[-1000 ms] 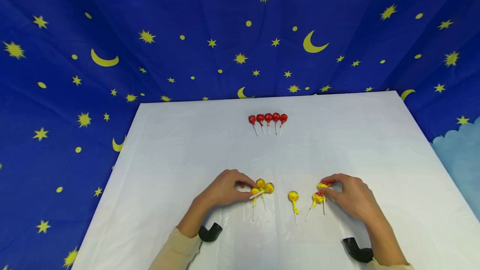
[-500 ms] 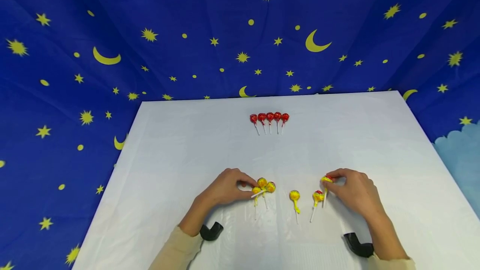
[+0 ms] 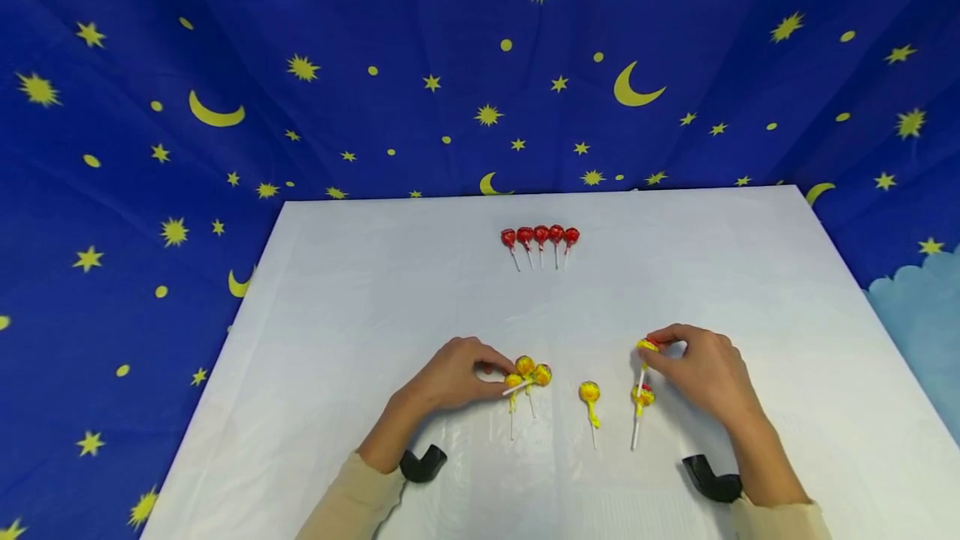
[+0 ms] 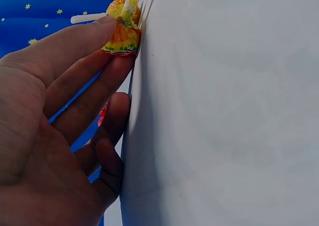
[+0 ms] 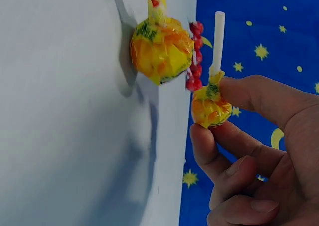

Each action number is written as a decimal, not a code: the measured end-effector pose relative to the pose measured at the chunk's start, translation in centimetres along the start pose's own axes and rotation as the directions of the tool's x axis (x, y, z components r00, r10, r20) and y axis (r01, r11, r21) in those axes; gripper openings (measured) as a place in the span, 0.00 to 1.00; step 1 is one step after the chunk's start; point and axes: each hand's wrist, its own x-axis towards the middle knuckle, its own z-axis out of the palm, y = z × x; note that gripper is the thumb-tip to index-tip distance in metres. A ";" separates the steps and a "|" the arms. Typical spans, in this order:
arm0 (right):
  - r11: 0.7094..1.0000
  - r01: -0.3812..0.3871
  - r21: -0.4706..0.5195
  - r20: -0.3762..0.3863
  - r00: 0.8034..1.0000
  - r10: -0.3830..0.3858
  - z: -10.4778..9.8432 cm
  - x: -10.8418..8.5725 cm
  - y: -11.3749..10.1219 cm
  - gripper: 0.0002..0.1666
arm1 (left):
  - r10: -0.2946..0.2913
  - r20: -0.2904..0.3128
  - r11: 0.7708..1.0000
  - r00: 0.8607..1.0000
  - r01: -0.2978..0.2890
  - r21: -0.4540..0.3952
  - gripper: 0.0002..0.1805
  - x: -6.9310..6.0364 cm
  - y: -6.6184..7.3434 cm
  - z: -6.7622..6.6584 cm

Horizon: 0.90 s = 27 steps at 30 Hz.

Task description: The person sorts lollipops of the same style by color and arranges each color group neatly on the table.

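Note:
At the left of a small yellow cluster, my left hand point(image 3: 459, 375) pinches a yellow lollipop point(image 4: 122, 37) between thumb and fingertips. Two more yellow lollipops point(image 3: 525, 366) touch that one, and one white stick lies across the group. My right hand point(image 3: 701, 373) holds another yellow lollipop point(image 5: 212, 106) by its wrapped head, with thumb and index finger. In the head view its stick points down towards a yellow-and-red lollipop point(image 3: 643, 395) on the table; whether they touch I cannot tell. Between the hands lies a single yellow lollipop point(image 3: 590, 392), stick towards me.
Several red lollipops point(image 3: 541, 235) lie in a row farther back on the white table point(image 3: 375, 290), sticks towards me. Behind it hangs a blue curtain point(image 3: 420, 132) with yellow stars and moons. A black curved piece point(image 3: 423, 464) is by the left wrist, another point(image 3: 711, 480) by the right.
My right hand has moved away from me, taking its lollipop along. The yellow-and-red lollipop below it has shifted slightly right and turned. My left hand stays in place.

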 end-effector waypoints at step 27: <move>0.996 0.086 0.025 0.032 0.996 -0.086 1.5 3.5 -3.7 0.19 | -0.002 -0.024 1.000 1.000 0.002 -0.012 0.11 0.1 -0.2 0.2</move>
